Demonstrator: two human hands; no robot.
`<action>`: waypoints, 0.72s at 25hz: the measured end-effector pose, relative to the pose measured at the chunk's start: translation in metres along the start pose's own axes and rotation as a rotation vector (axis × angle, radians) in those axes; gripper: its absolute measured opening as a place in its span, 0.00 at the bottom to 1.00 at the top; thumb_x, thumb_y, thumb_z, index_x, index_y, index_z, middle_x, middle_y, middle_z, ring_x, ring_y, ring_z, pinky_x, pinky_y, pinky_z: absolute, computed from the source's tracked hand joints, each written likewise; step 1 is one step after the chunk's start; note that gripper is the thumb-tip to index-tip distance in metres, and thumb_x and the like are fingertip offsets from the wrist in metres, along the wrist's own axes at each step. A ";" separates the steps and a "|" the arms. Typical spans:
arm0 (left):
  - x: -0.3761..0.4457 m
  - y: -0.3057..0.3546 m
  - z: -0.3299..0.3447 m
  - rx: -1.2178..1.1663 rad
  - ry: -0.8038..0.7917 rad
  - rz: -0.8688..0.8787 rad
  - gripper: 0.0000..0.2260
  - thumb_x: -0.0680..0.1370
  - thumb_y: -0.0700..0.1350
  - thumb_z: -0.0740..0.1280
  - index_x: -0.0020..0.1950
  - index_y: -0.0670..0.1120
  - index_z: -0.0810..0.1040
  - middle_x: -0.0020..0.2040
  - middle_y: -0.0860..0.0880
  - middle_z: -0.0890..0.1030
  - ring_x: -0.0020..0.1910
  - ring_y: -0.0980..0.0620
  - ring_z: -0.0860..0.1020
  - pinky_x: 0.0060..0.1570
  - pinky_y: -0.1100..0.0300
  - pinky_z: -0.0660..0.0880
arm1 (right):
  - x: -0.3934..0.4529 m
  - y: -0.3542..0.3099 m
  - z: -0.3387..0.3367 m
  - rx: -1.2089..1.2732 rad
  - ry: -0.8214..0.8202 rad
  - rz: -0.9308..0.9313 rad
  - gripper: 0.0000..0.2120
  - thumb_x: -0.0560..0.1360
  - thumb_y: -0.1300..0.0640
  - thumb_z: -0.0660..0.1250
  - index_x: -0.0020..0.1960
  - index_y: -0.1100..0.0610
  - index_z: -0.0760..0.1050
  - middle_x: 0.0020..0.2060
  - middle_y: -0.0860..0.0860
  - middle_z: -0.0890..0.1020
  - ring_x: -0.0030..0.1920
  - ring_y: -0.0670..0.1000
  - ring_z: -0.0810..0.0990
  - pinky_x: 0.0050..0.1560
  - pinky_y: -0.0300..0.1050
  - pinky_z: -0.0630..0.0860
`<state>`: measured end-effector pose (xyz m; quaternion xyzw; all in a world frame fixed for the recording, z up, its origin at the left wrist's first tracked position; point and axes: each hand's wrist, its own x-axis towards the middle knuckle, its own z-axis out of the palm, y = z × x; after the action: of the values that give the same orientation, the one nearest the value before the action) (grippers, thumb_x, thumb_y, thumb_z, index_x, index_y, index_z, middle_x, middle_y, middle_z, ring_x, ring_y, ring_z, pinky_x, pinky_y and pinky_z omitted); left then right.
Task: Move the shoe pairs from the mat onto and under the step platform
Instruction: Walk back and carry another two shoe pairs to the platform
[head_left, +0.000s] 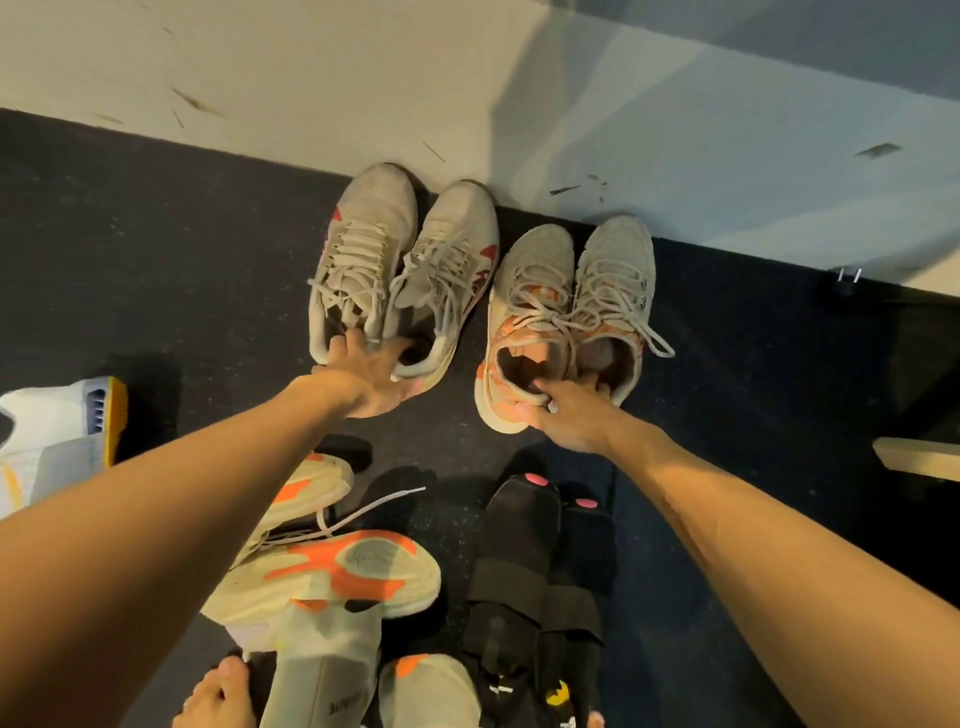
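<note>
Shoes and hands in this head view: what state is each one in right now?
Left hand: fingers hooked into the heels of the grey-red pair.
Right hand: pinches the heel of the grey-orange pair.
Grey-red pair: upright, side by side, toes to the wall.
Grey-orange pair: upright, side by side.
Cream-orange shoe: tipped over, sole showing.
Black pair: upright, untouched.

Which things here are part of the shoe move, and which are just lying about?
Part of the job:
- left hand, fingers in the heels of the grey-and-red pair
- right hand, gripping the heels of the grey-and-orange pair
- cream-and-orange pair
- black pair
- dark mat

Lying about:
- white-and-yellow shoe, partly out of frame
- scuffed white wall
</note>
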<state>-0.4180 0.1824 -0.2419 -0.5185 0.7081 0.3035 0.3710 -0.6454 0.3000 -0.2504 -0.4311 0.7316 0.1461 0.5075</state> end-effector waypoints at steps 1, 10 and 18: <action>0.002 0.000 -0.001 -0.006 0.003 -0.007 0.30 0.77 0.66 0.56 0.76 0.61 0.50 0.76 0.39 0.51 0.75 0.35 0.51 0.69 0.35 0.58 | 0.003 0.001 -0.001 0.001 0.001 -0.008 0.26 0.80 0.46 0.58 0.77 0.44 0.57 0.78 0.60 0.48 0.77 0.66 0.43 0.76 0.62 0.44; -0.048 0.031 -0.011 -0.207 0.062 0.068 0.24 0.81 0.57 0.57 0.74 0.49 0.64 0.72 0.38 0.67 0.70 0.37 0.66 0.68 0.42 0.65 | -0.062 0.002 -0.032 0.658 -0.088 0.031 0.13 0.79 0.47 0.64 0.62 0.48 0.74 0.64 0.51 0.76 0.62 0.54 0.74 0.59 0.52 0.76; -0.245 0.093 -0.185 -0.951 -0.061 -0.145 0.22 0.79 0.62 0.57 0.67 0.51 0.71 0.63 0.44 0.75 0.57 0.42 0.76 0.47 0.46 0.79 | -0.295 0.005 -0.171 1.259 -0.185 0.125 0.26 0.71 0.40 0.69 0.63 0.53 0.73 0.61 0.56 0.79 0.59 0.61 0.79 0.46 0.61 0.81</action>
<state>-0.5003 0.1820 0.0683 -0.6695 0.4417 0.5821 0.1337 -0.7215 0.3341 0.0798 0.0075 0.6544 -0.2456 0.7151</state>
